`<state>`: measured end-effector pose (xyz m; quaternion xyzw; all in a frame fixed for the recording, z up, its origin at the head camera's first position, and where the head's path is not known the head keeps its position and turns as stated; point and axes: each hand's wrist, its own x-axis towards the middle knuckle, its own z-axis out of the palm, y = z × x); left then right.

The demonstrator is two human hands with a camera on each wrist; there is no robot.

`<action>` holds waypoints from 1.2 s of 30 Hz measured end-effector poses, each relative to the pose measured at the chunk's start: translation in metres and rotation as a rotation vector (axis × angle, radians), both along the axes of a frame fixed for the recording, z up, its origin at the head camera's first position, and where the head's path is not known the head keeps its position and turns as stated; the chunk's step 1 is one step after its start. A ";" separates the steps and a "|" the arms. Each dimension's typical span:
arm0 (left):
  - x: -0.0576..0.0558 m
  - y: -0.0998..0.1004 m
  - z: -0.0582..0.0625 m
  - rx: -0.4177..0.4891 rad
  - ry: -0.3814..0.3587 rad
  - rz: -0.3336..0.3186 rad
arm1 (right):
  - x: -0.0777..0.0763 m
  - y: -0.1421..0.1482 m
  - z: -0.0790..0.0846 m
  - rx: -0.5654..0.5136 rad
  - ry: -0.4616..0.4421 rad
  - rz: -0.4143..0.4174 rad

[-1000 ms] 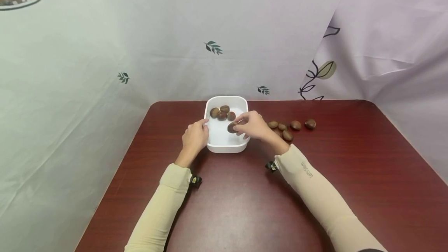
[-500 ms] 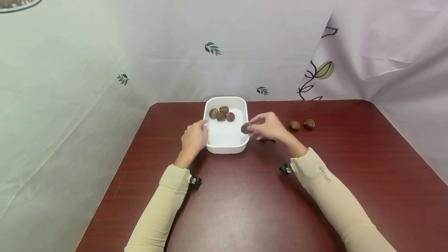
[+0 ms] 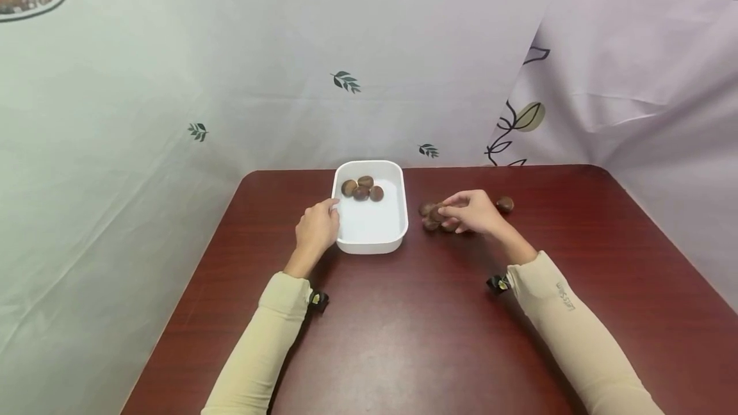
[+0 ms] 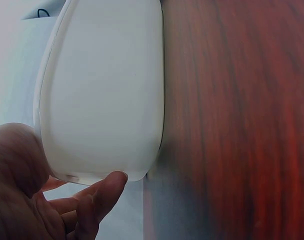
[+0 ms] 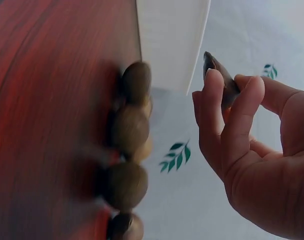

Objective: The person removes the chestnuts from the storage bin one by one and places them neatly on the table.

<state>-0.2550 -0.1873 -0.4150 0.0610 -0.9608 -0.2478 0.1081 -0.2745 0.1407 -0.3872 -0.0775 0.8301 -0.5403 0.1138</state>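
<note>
Near the far edge of the table sits a white plastic tray (image 3: 369, 229) with several chestnuts (image 3: 360, 193) grouped at its far end. My left hand (image 3: 317, 224) grips the tray's left side; in the left wrist view its curled fingers (image 4: 106, 194) lie against the tray's outer wall. To the right of the tray, my right hand (image 3: 474, 213) pinches a single chestnut (image 5: 219, 80) between thumb and fingertips. It is held above a cluster of loose chestnuts (image 5: 124, 185), which the hand partly covers in the head view.
One more chestnut (image 3: 505, 204) lies on the table right of the hand. The dark red wooden table (image 3: 392, 332) ends at a pale cloth backdrop (image 3: 277, 82) printed with leaves, which rises close behind the tray.
My right hand has moved right, from over the tray to above the loose chestnuts, with the pinched chestnut still in its fingers. The left hand stays at the tray.
</note>
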 end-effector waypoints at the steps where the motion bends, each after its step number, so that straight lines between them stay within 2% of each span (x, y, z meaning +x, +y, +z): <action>1: 0.000 0.000 0.000 0.002 0.000 -0.003 | 0.000 0.003 -0.001 -0.004 -0.001 -0.006; 6: 0.001 -0.001 0.000 0.005 0.003 -0.010 | -0.001 0.022 -0.008 -0.011 -0.010 -0.031; 13: 0.002 -0.001 0.000 0.003 0.002 -0.004 | 0.000 0.048 -0.012 0.101 0.039 -0.101; 24: 0.002 -0.001 0.001 -0.001 0.007 -0.008 | 0.004 0.075 -0.022 0.087 0.010 -0.180; 30: 0.002 -0.001 0.001 0.002 0.004 -0.007 | 0.002 0.084 -0.026 0.030 -0.026 -0.216; 36: 0.002 0.000 0.001 0.004 0.009 -0.008 | -0.001 0.091 -0.030 0.072 -0.051 -0.226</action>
